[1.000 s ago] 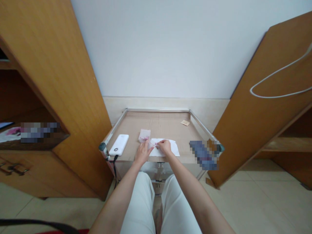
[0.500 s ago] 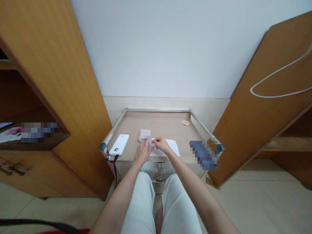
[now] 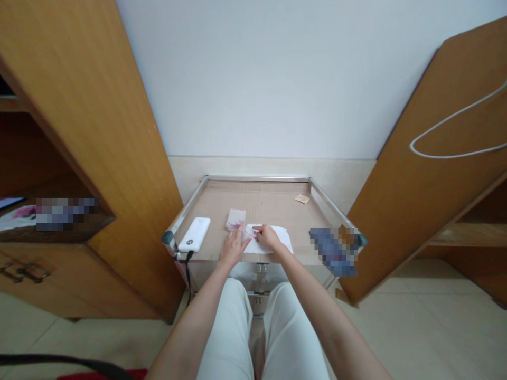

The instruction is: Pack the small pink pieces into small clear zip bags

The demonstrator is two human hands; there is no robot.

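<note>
At the left end of a white sheet (image 3: 284, 240), pink-marked film (image 3: 250, 231) lies spread, smoothing apparently unfinished, between a loosely open left hand (image 3: 233, 247) and a right hand (image 3: 268, 237) whose grip is unclear.

No readable text, numbers or brands
The marks on the small tan card (image 3: 302, 199) on the desk (image 3: 269, 195) are too small to read; the white power bank (image 3: 200, 229) bears a dark round mark without legible lettering, and the pink print on the pale packet (image 3: 236, 216) is blurred.
</note>
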